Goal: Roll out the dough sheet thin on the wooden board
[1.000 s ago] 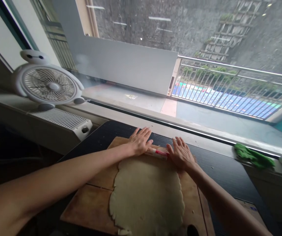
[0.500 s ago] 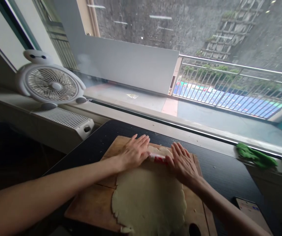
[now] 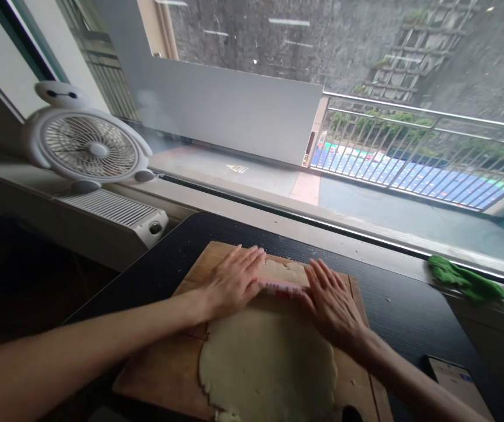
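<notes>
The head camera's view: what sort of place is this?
Probably an ordinary indoor room, perhaps at a home or school, though I can't tell which. A character-shaped fan stands beside the window, dough lies on a wooden board on a dark table, and a metal railing runs outside.

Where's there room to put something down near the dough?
On the dark table, right of the wooden board, between the window ledge and the phone. A thinner strip of table lies left of the board, beyond the left forearm. It's crowded over the dough: the left hand and right hand lie on the rolling pin.
</notes>
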A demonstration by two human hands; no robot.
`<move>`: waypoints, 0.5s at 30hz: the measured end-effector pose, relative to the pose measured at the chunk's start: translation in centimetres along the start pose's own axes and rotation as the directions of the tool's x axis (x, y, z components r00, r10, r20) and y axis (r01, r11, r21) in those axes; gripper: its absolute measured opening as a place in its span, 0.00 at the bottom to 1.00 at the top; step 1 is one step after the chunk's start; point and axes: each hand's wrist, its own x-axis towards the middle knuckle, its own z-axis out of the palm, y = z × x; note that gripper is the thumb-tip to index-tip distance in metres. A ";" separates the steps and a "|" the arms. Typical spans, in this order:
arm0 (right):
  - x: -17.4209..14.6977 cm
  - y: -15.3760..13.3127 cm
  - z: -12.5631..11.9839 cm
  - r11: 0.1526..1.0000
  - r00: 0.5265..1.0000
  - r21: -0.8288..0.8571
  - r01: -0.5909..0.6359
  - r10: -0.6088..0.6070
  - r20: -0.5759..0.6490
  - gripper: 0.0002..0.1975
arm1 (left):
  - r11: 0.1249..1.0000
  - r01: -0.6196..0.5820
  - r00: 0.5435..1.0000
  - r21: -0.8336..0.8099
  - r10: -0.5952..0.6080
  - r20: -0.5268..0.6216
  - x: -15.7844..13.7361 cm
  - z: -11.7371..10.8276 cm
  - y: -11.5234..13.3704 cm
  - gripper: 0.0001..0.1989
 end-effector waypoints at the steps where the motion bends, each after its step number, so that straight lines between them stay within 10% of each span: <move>1: 2.6 0.7 0.1 0.997 0.997 -0.007 -0.078 0.079 0.006 0.30 | 0.998 0.063 0.998 0.007 -0.064 0.019 2.5 0.4 -0.8 0.28; 5: 7.1 1.9 0.0 0.975 0.975 0.001 -0.221 0.221 0.036 0.30 | 0.973 0.228 0.972 0.036 -0.229 0.057 7.1 0.6 -2.2 0.27; 11: 0.6 0.6 0.3 0.994 0.994 0.016 0.112 -0.112 -0.018 0.29 | 0.994 -0.108 0.994 0.008 0.108 0.034 0.5 0.0 -0.5 0.30; 15: 5.4 2.1 0.4 0.998 0.998 -0.018 -0.054 0.053 -0.045 0.28 | 0.999 0.031 1.000 0.037 -0.030 -0.008 4.7 0.7 -2.2 0.26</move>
